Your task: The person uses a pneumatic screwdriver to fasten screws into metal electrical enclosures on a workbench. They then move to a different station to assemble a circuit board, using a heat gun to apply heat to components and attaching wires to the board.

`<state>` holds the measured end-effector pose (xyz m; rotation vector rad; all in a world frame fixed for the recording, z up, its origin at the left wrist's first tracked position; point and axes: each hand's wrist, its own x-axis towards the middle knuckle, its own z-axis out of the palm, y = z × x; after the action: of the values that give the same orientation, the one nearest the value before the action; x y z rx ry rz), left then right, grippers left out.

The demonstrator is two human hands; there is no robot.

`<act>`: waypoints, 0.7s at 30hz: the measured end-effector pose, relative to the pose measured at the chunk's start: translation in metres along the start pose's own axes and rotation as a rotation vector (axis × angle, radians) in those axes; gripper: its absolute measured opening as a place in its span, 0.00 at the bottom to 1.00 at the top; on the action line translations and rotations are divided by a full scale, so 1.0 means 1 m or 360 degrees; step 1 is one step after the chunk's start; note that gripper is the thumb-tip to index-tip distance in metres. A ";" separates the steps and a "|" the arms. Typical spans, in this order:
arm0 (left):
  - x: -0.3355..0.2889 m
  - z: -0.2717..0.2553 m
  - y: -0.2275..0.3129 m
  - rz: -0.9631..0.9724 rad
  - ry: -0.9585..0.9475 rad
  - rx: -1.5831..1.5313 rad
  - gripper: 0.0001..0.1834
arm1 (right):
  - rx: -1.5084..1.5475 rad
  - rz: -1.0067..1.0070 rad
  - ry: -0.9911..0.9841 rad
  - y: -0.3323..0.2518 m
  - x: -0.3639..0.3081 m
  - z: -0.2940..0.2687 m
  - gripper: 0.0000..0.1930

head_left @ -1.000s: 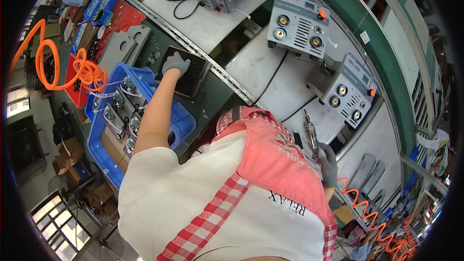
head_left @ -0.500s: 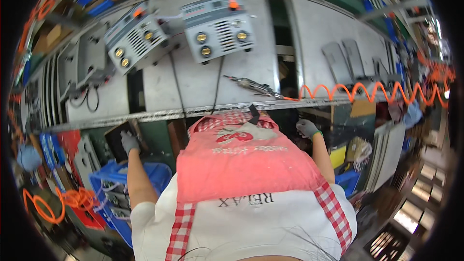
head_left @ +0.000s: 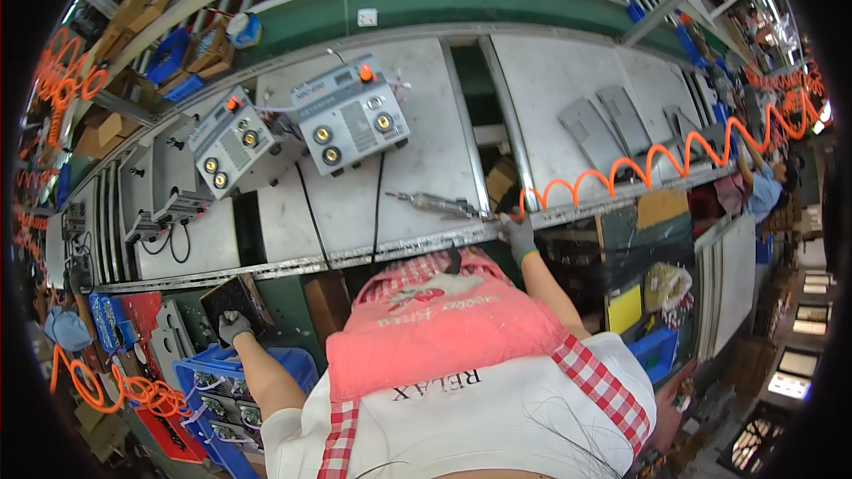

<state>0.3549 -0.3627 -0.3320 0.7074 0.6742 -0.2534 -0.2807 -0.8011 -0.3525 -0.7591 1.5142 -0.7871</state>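
My left hand (head_left: 234,326), in a grey glove, is over a shallow black tray (head_left: 251,300) below the bench edge. Its fingers are bent together; whatever they pinch is too small to make out. At the bench's front edge, my gloved right hand (head_left: 517,238) closes round the rear end of a metal air screwdriver (head_left: 437,204), where the orange coiled hose (head_left: 593,179) joins it. The screwdriver lies on the bench, tip to the left. Beyond it stand two grey box-shaped machines, one larger (head_left: 348,117) and one smaller (head_left: 232,144), with brass sockets and orange knobs.
Open grey housings (head_left: 169,164) stand at the bench's left. Bent grey panels (head_left: 596,131) lie at the right. A blue crate (head_left: 297,364) of circuit assemblies is beside my left forearm. Black cables hang over the front edge. Other people work at the far left and right.
My right hand has risen from below the bench to the screwdriver's hose end. My left hand has moved down on the black tray. The head view has shifted, showing more of the far side.
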 end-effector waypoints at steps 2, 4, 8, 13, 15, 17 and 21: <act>-0.036 0.028 -0.017 0.0141 0.0033 0.0072 0.16 | -0.0055 -0.0267 0.0011 0.008 0.013 -0.002 0.21; -0.047 0.029 -0.021 0.0111 -0.0083 0.0072 0.17 | -0.0289 -0.0452 -0.0009 0.014 0.024 -0.008 0.14; 0.000 0.019 -0.017 0.0139 -0.0263 0.0040 0.13 | -0.0062 -0.0346 -0.0080 -0.027 0.025 -0.013 0.19; -0.025 0.012 -0.020 0.0305 -0.0231 0.0101 0.07 | 0.0084 -0.0801 -0.0536 -0.178 -0.064 0.034 0.22; -0.017 0.011 -0.023 0.0252 -0.0274 0.0085 0.06 | -0.0044 -0.0853 -0.0611 -0.218 -0.098 0.058 0.20; -0.013 0.006 -0.025 0.0349 -0.0168 0.0048 0.05 | -0.0109 -0.0917 -0.0695 -0.223 -0.097 0.086 0.16; 0.002 -0.004 -0.028 0.0400 0.0034 -0.0095 0.06 | 0.0042 -0.1082 -0.0615 -0.224 -0.108 0.145 0.08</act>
<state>0.3423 -0.3808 -0.3496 0.7304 0.6038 0.0050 -0.1223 -0.8440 -0.1155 -1.3507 0.8896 -1.0751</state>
